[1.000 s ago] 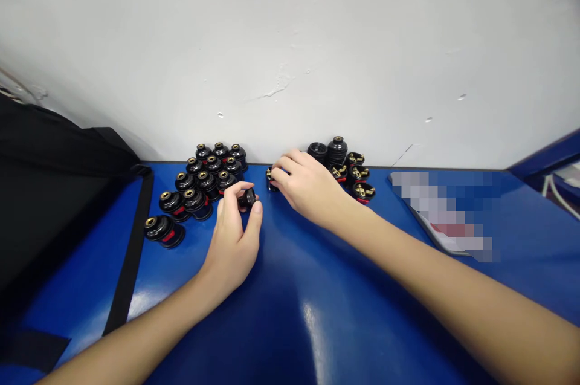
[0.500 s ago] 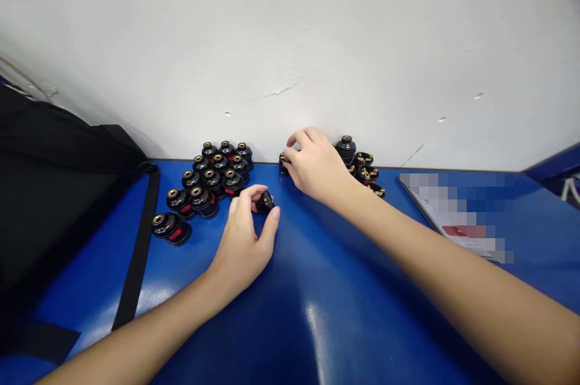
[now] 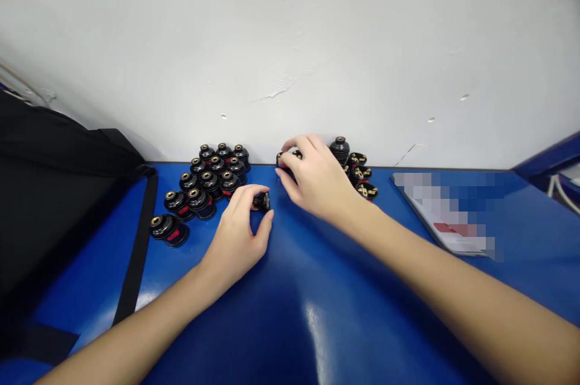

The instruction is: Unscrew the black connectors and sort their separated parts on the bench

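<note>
My left hand pinches a small black stepped cap, tilted on its side just above the blue table. Near the wall, my right hand curls around a dark round part, mostly hidden by its fingers. Beside those fingertips sits a black base with gold contacts; another shows between the fingers. Left of my left hand stand several black stepped units with gold centre holes and red patches. More black bases with gold contacts lie right of my right hand.
A tall black ribbed stack stands against the white wall. To the right lies a flat pixelated booklet on the blue table. A black bag with a strap covers the left side.
My right hand has drawn back slightly and turned, showing more black bases behind its fingers. The cap in my left hand has tipped a little. The view has shifted slightly.
</note>
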Demonstrator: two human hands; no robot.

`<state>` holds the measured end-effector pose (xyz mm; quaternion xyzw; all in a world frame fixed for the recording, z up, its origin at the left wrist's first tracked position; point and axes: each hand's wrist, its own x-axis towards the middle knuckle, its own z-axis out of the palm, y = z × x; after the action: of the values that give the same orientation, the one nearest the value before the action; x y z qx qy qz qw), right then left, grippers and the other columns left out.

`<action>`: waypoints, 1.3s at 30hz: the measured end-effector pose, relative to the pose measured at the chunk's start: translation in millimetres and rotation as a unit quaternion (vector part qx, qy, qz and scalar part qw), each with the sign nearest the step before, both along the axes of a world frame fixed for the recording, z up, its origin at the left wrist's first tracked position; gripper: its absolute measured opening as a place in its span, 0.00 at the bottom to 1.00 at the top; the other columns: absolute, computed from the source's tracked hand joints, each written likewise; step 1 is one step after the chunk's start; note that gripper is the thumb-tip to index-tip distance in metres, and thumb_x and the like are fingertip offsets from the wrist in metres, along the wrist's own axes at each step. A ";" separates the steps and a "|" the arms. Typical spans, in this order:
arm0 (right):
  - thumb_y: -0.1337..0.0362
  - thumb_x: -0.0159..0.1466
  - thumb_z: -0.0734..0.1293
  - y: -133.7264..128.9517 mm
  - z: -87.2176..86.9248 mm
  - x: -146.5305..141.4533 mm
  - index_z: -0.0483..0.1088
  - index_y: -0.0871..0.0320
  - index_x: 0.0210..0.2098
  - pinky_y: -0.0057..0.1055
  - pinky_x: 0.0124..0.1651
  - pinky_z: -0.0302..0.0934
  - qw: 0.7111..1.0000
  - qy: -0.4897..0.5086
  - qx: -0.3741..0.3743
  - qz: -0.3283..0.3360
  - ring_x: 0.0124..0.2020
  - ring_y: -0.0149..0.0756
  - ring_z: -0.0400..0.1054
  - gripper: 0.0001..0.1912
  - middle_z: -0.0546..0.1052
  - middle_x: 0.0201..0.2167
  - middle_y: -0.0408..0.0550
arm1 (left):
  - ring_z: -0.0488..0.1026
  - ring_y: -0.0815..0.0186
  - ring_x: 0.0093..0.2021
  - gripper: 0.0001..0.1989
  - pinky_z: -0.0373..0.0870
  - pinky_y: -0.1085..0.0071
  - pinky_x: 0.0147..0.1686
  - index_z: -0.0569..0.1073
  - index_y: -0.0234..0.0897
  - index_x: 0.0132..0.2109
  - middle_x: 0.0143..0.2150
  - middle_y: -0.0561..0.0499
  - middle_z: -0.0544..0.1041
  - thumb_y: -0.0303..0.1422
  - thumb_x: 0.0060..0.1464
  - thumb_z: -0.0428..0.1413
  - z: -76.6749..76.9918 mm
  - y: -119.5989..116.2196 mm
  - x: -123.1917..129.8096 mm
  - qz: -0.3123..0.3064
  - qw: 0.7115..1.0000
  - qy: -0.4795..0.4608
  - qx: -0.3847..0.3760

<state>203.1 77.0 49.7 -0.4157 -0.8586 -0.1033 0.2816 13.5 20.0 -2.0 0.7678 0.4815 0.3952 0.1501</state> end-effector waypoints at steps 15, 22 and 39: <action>0.64 0.72 0.67 -96.9 -34.2 61.5 0.78 0.51 0.40 0.51 0.53 0.78 0.961 0.157 -0.226 0.009 0.46 0.47 0.79 0.07 0.80 0.47 0.54 | 0.70 0.45 0.64 0.24 0.77 0.43 0.62 0.73 0.32 0.66 0.64 0.32 0.66 0.21 0.66 0.49 -3.1 11.2 -8.2 -0.030 0.962 0.243 0.124; 0.63 0.73 0.66 -93.1 -36.9 64.7 0.78 0.51 0.40 0.47 0.53 0.77 0.946 0.178 -0.270 0.023 0.48 0.45 0.79 0.09 0.81 0.45 0.51 | 0.71 0.40 0.67 0.24 0.73 0.43 0.65 0.70 0.27 0.67 0.66 0.28 0.72 0.32 0.69 0.52 17.2 -19.7 -4.8 -0.042 0.946 0.303 0.104; 0.63 0.74 0.65 -92.0 -41.0 66.5 0.78 0.51 0.41 0.45 0.56 0.73 0.940 0.172 -0.295 0.026 0.50 0.44 0.76 0.08 0.80 0.47 0.51 | 0.54 0.38 0.78 0.35 0.57 0.49 0.76 0.62 0.12 0.71 0.75 0.19 0.58 0.42 0.73 0.50 10.0 54.6 0.3 -0.100 0.903 0.411 0.079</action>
<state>269.6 -15.0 8.7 -0.4688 -0.7997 0.2350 0.2925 13.8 74.6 8.0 0.9154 0.3886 0.0636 -0.0835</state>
